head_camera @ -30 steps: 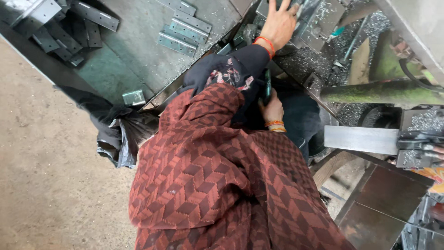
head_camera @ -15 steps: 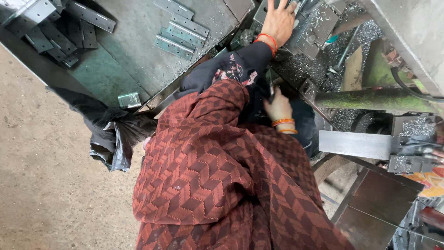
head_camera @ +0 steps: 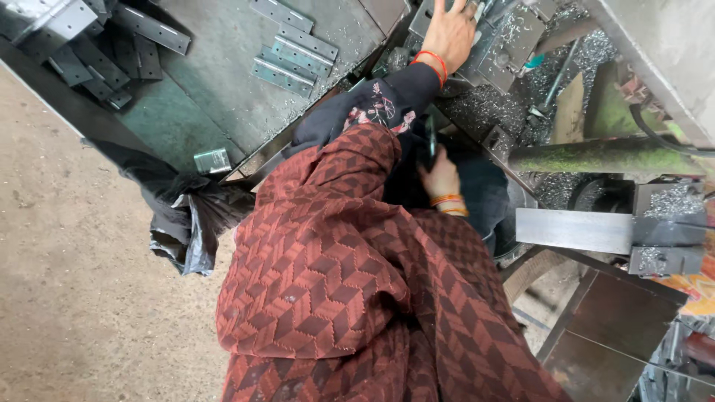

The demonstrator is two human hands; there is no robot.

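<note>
My left hand [head_camera: 449,33] reaches forward in a black sleeve with an orange bangle. It lies on a grey metal plate [head_camera: 514,41] on the machine bed, and its fingertips are cut off by the top edge. My right hand [head_camera: 441,179], with orange bangles, is close to my body and closed around a dark lever handle [head_camera: 430,141]. A red patterned shawl [head_camera: 335,283] covers my body and hides the right arm.
Flat drilled metal strips [head_camera: 290,48] lie on a grey bench, with angle brackets [head_camera: 82,52] piled at the far left. Metal swarf [head_camera: 477,104] covers the machine. A green bar [head_camera: 596,156] and a steel block [head_camera: 573,229] stick out at the right. A black bag [head_camera: 186,216] hangs over the concrete floor.
My left hand stays on the metal plate while the view drifts slightly. My right hand keeps its grip on the lever near my body.
</note>
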